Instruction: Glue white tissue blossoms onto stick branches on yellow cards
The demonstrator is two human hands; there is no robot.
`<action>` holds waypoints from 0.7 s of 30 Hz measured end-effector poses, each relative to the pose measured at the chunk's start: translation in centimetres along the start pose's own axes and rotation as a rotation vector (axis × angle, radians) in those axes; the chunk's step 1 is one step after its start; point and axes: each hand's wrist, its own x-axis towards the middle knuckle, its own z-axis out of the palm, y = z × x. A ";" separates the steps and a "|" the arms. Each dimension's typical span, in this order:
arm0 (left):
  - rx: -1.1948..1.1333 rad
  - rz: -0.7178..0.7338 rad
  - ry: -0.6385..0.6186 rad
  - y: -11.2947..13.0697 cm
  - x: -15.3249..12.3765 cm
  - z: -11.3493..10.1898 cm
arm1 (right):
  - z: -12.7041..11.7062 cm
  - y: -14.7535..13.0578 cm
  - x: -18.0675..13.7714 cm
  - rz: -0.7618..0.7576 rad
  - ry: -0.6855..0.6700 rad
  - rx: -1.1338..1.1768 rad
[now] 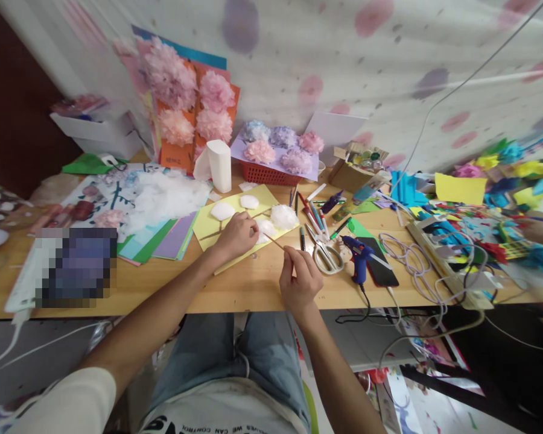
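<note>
My right hand [301, 274] pinches a thin brown stick [275, 242], whose far end points up and left toward my other hand. Closed at the fingertips, my left hand [239, 235] is over a yellow sheet [204, 222]. Right beside those fingertips is a tuft of white cotton [266, 229]; whether they grip it is hidden. A rounder cotton puff [283, 216] sits at the sheet's right side. Two flat white cotton shapes, one left [222, 210] and one near the top [248, 201], lie on the sheet with brown strips close by.
Scissors [328, 256], a blue glue gun [358, 256] and a black phone [382, 265] lie right of my hands. Cables [411, 259] trail to a power strip [447, 265]. Loose cotton [167, 196] lies left. Behind stands a red basket [271, 175]. Another person's hand [540, 232] shows far right.
</note>
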 end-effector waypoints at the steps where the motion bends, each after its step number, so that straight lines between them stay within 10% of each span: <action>1: -0.001 -0.002 0.002 0.0 0.0 0.0 | -0.1 0.0 0.0 -0.003 0.004 -0.002; 21: 0.018 0.022 -0.005 -0.1 0.2 0.3 | 0.3 0.2 -0.3 0.008 -0.028 -0.002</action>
